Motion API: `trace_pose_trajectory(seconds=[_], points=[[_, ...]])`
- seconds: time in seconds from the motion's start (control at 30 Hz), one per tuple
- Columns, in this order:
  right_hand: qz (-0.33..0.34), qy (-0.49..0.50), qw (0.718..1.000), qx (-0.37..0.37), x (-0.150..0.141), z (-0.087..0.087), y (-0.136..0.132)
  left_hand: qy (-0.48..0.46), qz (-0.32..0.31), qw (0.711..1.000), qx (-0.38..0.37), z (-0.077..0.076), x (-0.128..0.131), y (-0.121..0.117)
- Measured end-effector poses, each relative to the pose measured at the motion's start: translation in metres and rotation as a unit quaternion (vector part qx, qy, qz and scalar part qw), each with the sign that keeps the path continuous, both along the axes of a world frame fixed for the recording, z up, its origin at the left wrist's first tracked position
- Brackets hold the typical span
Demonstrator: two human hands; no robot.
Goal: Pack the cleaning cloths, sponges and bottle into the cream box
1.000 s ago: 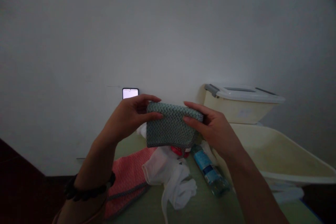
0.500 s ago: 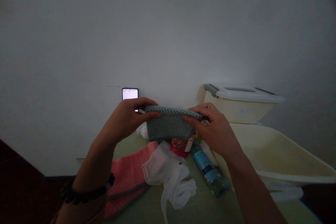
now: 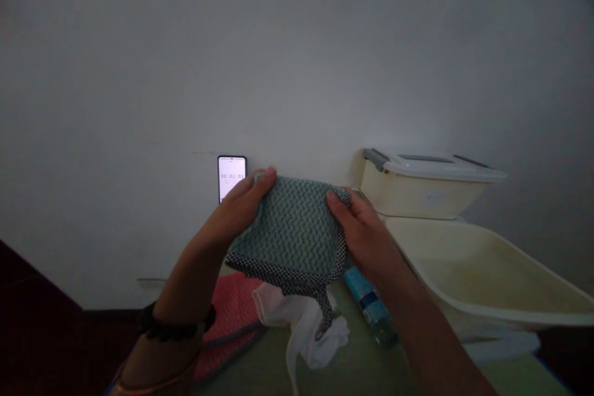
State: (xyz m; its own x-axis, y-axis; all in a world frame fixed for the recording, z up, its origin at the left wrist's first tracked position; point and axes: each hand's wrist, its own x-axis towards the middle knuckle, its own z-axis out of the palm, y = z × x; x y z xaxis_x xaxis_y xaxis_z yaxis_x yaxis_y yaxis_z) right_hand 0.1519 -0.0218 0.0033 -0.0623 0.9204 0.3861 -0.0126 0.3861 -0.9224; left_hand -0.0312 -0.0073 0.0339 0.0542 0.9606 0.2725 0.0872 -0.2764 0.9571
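Both hands grip a folded green woven cloth [image 3: 299,229] with a black-and-white checked edge, held up above the table. My left hand [image 3: 244,201] has its thumb on the cloth's upper left side, the fingers hidden behind. At the upper right corner, my right hand [image 3: 359,223] presses its thumb on the front, its fingers also behind. A checked loop hangs from the cloth's lower edge over a crumpled white cloth [image 3: 301,318]. Under my left forearm lies a pink cloth [image 3: 236,309] with a grey edge. A clear bottle with a blue label [image 3: 369,303] lies beside my right wrist.
A phone [image 3: 231,176] with a lit timer screen stands against the wall. At the right are a cream basin [image 3: 492,266] and, behind it, a lidded storage box [image 3: 422,189]. The green tabletop [image 3: 357,365] shows in front.
The cloth has tilted so its broad face now shows, and its lower edge and loop come forward. It now covers the red container. Both thumbs have shifted onto the front face.
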Motion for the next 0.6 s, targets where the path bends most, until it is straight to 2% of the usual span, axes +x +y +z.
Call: trace_pose_trajectory(seconds=[0.13, 0.2, 0.3, 0.37, 0.47, 0.6], points=[[-0.003, 0.063, 0.993, -0.101, -0.001, -0.006, 0.008, -0.026, -0.043, 0.996, -0.074, -0.007, 0.002, 0.006], [-0.006, 0.032, 0.994, -0.107, 0.002, -0.007, 0.010, -0.024, -0.078, 0.993, -0.089, -0.010, -0.004, 0.008], [-0.016, -0.121, 0.992, -0.021, 0.006, -0.012, 0.013, 0.047, -0.110, 0.989, -0.092, -0.016, -0.016, 0.013], [-0.032, -0.239, 0.969, 0.047, 0.005, -0.019, 0.015, 0.106, -0.116, 0.983, -0.092, -0.025, -0.020, 0.017], [-0.066, -0.364, 0.923, 0.102, -0.001, -0.038, 0.018, 0.144, -0.061, 0.985, -0.069, -0.052, -0.019, 0.022], [-0.063, -0.396, 0.911, 0.096, -0.008, -0.073, 0.008, 0.183, 0.001, 0.982, -0.039, -0.099, -0.021, 0.017]])
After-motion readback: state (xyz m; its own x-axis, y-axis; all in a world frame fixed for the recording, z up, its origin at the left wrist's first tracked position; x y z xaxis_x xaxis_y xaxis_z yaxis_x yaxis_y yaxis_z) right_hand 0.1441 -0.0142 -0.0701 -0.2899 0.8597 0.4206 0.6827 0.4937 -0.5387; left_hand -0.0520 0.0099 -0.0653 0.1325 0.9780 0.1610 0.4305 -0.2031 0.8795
